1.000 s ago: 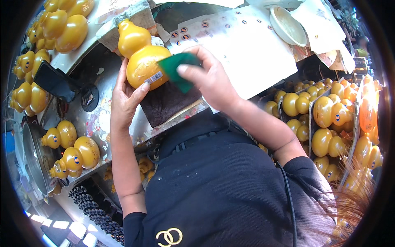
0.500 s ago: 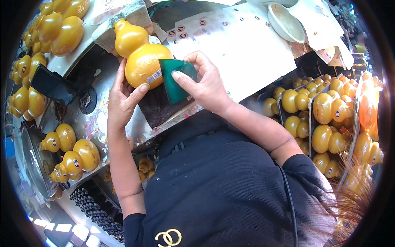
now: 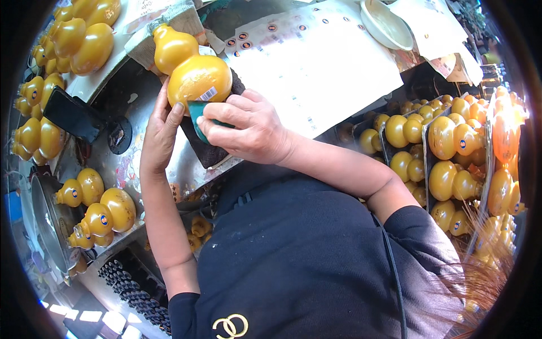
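A yellow gourd-shaped bottle (image 3: 199, 76) lies tilted on a dark cloth (image 3: 204, 148), its neck on a grey cloth pad (image 3: 148, 48). A small white barcode label (image 3: 208, 94) sits on its rounded lower part. My left hand (image 3: 161, 133) steadies the bottle's left side, thumb and fingers against it. My right hand (image 3: 245, 127) is closed around a green flexible scraper sheet (image 3: 199, 116), whose edge is at the bottle just below the label. Part of the sheet is hidden behind my fingers.
White sticker sheets (image 3: 316, 68) cover the bench to the right, with a pale bowl (image 3: 387, 25) beyond. A black phone-like stand (image 3: 73, 116) is at the left. More gourd bottles stand left (image 3: 101, 217) and in racks at right (image 3: 446, 138).
My right hand has moved down and left with the green sheet, from over the bottle's right side to below the label. Its grip has turned. My left hand still holds the bottle.
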`<state>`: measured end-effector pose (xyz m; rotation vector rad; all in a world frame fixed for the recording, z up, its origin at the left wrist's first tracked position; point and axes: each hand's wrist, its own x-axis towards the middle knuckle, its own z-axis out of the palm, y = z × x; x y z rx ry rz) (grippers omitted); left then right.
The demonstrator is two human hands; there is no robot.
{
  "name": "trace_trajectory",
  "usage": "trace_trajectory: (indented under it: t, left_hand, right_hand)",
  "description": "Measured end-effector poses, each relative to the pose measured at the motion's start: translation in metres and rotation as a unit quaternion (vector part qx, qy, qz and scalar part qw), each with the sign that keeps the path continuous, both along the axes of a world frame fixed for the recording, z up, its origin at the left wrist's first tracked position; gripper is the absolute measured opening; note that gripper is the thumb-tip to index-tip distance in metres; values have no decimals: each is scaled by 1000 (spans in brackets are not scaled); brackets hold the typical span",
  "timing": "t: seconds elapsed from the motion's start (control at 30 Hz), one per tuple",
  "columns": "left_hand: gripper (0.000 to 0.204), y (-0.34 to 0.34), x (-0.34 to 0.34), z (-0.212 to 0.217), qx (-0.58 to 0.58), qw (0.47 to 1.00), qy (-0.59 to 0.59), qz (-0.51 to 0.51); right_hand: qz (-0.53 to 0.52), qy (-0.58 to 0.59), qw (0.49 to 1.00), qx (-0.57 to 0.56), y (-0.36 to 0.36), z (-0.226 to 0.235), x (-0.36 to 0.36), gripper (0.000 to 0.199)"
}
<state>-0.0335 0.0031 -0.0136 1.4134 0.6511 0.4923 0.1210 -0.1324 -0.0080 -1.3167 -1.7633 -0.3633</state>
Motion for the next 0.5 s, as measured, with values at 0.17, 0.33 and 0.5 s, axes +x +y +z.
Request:
trace_trajectory:
  t: [0.17,0.33,0.5]
  left_hand:
    - [124,-12,6,6,106,993,-51,-6]
    - [109,-35,27,9,263,957,49,116]
    - [94,-28,14,39,265,956,58,109]
  right_hand:
    - [98,312,942,-78,-20,-7,8,18]
    - [-18,610,774,-169,-43,1,41,15]
    - [8,695,706,-137,-44,-6,48,16]
